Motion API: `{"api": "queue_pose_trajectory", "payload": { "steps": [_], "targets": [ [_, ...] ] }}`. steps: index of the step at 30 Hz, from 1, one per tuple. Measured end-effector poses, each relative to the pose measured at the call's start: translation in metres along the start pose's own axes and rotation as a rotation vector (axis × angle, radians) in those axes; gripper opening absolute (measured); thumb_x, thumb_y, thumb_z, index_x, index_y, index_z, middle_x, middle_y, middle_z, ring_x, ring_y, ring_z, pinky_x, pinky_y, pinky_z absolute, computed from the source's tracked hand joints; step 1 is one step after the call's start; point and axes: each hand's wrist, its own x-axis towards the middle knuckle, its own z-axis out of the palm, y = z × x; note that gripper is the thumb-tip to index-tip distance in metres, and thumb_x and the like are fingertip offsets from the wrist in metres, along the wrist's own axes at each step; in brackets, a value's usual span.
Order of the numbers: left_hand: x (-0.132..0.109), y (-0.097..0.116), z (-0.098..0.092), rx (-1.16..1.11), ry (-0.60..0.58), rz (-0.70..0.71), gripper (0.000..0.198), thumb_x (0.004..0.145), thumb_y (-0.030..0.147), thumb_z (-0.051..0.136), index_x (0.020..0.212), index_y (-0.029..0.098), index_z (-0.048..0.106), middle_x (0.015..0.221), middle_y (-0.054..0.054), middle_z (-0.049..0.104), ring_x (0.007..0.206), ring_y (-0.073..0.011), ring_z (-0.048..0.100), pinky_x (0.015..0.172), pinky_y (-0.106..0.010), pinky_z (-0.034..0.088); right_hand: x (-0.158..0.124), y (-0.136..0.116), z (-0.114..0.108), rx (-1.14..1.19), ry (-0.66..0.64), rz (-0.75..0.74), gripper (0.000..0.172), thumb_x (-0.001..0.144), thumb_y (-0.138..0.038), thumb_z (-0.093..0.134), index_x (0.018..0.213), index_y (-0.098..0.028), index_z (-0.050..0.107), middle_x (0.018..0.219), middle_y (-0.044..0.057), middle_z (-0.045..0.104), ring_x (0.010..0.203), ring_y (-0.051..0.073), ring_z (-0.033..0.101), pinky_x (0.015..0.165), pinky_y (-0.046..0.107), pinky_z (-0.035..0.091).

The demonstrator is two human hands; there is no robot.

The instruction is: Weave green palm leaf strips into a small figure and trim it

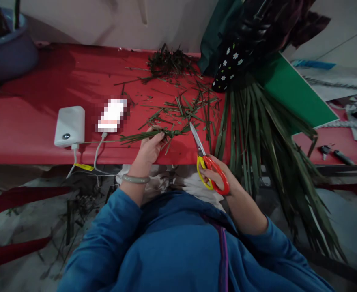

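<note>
My left hand (151, 147) pinches a small woven piece of green leaf strips (174, 133) over the front edge of the red table (29, 142). Loose strip ends stick out to the left of the fingers, and the knotted part lies to their right. In my right hand (216, 176) are scissors (203, 156) with red and yellow handles. Their blades look closed and point up and slightly left, just right of the woven piece. Cut leaf scraps (181, 107) lie scattered behind both hands.
A white power bank (70, 126) and a lit phone (113, 115) with cables lie left. A blue tub (9, 52) stands back left. Long palm leaves (248, 121) hang over the edge at right, by a green board (294, 93). A scrap pile (169, 63) sits at the back.
</note>
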Motion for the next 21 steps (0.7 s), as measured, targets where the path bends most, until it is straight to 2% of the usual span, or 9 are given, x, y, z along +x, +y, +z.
{"api": "queue_pose_trajectory", "payload": {
  "steps": [3, 6, 9, 11, 13, 16, 21],
  "targets": [
    [0.0, -0.001, -0.002, 0.033, -0.012, -0.046, 0.028, 0.05, 0.018, 0.075, 0.072, 0.018, 0.058, 0.063, 0.005, 0.06, 0.055, -0.0061, 0.057, 0.057, -0.019, 0.047, 0.001, 0.01, 0.002, 0.096, 0.012, -0.044, 0.025, 0.07, -0.032, 0.06, 0.087, -0.019, 0.049, 0.074, 0.0, 0.055, 0.063, 0.011, 0.056, 0.06, 0.027, 0.048],
    [-0.002, 0.002, 0.0, 0.071, -0.035, -0.091, 0.025, 0.049, 0.02, 0.075, 0.068, 0.016, 0.059, 0.06, 0.004, 0.06, 0.051, -0.0054, 0.055, 0.053, -0.018, 0.046, 0.0, 0.014, -0.001, 0.173, 0.028, -0.064, 0.035, 0.068, -0.029, 0.063, 0.098, -0.02, 0.047, 0.085, 0.001, 0.056, 0.077, 0.014, 0.059, 0.069, 0.029, 0.049],
    [-0.005, 0.006, 0.005, 0.086, -0.086, -0.142, 0.02, 0.052, 0.019, 0.072, 0.069, 0.016, 0.061, 0.062, 0.004, 0.061, 0.053, -0.0051, 0.055, 0.053, -0.017, 0.045, -0.006, 0.013, -0.004, 0.175, 0.017, -0.055, 0.044, 0.068, -0.029, 0.063, 0.107, -0.024, 0.044, 0.086, 0.001, 0.055, 0.079, 0.014, 0.058, 0.067, 0.029, 0.05],
    [-0.006, 0.007, 0.011, 0.071, -0.103, -0.185, 0.016, 0.054, 0.017, 0.069, 0.069, 0.016, 0.062, 0.062, 0.004, 0.061, 0.055, -0.0049, 0.056, 0.053, -0.015, 0.044, -0.011, 0.011, -0.004, 0.161, -0.012, -0.058, 0.045, 0.07, -0.034, 0.061, 0.109, -0.024, 0.043, 0.088, 0.002, 0.054, 0.08, 0.014, 0.057, 0.068, 0.03, 0.05],
    [-0.005, 0.006, 0.017, 0.063, -0.072, -0.228, 0.015, 0.055, 0.016, 0.068, 0.068, 0.017, 0.061, 0.062, 0.004, 0.06, 0.054, -0.0044, 0.055, 0.051, -0.014, 0.043, -0.016, 0.01, -0.002, 0.136, -0.045, -0.066, 0.044, 0.071, -0.04, 0.06, 0.109, -0.024, 0.044, 0.09, 0.003, 0.053, 0.08, 0.015, 0.056, 0.069, 0.031, 0.05],
    [0.002, 0.002, 0.024, 0.053, 0.064, -0.317, 0.016, 0.056, 0.017, 0.066, 0.071, 0.018, 0.06, 0.057, 0.006, 0.058, 0.047, -0.0036, 0.052, 0.042, -0.014, 0.037, -0.02, 0.015, 0.002, 0.099, -0.063, -0.049, 0.044, 0.07, -0.046, 0.058, 0.107, -0.024, 0.044, 0.088, 0.003, 0.051, 0.075, 0.015, 0.055, 0.067, 0.032, 0.049],
    [0.013, 0.003, 0.028, -0.024, 0.004, -0.406, 0.01, 0.062, 0.02, 0.058, 0.071, 0.014, 0.058, 0.056, 0.003, 0.059, 0.051, -0.0075, 0.055, 0.049, -0.019, 0.045, -0.022, 0.033, 0.007, 0.048, -0.073, -0.008, 0.043, 0.073, -0.049, 0.054, 0.108, -0.026, 0.042, 0.085, 0.002, 0.05, 0.067, 0.012, 0.052, 0.063, 0.031, 0.046]
  ]
}}
